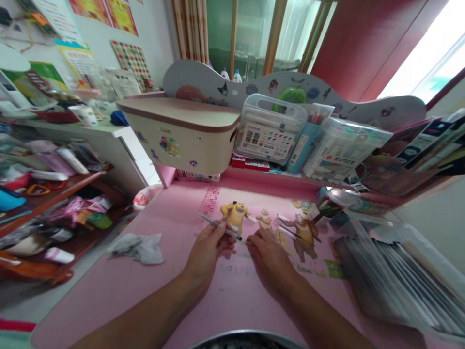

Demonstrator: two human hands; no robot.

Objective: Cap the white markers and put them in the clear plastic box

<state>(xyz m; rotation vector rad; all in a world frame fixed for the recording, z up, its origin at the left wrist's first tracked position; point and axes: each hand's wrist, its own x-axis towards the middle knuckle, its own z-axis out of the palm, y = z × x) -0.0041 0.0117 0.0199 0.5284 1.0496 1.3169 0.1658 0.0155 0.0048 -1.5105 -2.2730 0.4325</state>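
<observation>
Over the pink desk, my left hand (210,245) is closed around a slim clear pen barrel (214,223), its dark end pointing right. My right hand (267,247) is just beyond that end, fingers curled and pressed together; what they pinch, if anything, is too small to make out. Behind my right hand, a pen with a dark tip (287,232) and a short white pen part (252,219) lie on the desk's printed cartoon bears. Another white piece (284,217) is farther back. A crumpled, smudged tissue (140,248) lies left of my left hand.
A clear plastic bin (363,291) holding many pens stands at right. The rim of a round metal container (247,333) shows at the bottom edge. Behind, a shelf carries a lidded cream box (181,140) and marker cases (271,133). A pen jar (339,201) stands back right.
</observation>
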